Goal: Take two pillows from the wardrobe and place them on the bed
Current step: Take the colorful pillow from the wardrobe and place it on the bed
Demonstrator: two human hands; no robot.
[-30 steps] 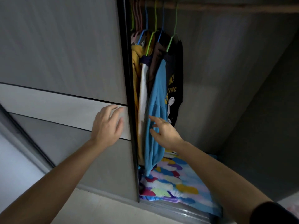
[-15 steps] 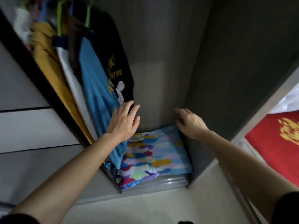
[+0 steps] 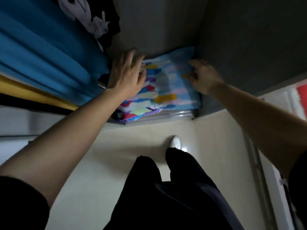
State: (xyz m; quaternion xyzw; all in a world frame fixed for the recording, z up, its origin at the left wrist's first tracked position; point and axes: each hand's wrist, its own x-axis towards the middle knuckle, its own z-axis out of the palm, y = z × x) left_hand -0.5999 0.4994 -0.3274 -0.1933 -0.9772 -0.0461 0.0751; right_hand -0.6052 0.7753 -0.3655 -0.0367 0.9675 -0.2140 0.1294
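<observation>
A pillow (image 3: 167, 90) with a blue cover and patches of many colours lies flat on the wardrobe floor. My left hand (image 3: 127, 75) rests on its left edge, fingers spread, beside the hanging clothes. My right hand (image 3: 203, 77) is at the pillow's right edge by the wardrobe side wall, fingers curled against the cover; whether they grip the fabric is unclear. Only one pillow is plainly visible; anything under it is hidden.
Hanging clothes, a blue garment (image 3: 46, 52), a yellow one (image 3: 33, 93) and a black printed shirt (image 3: 93, 19), crowd the left of the opening. The wardrobe's sliding track (image 3: 166, 116) edges the pale tiled floor (image 3: 116, 155). My legs and a white shoe (image 3: 176, 141) are below. A red bedcover (image 3: 302, 95) shows at right.
The view has tilted down toward the wardrobe floor. Both hands dropped from the door and hanging clothes to the two sides of the colourful pillow.
</observation>
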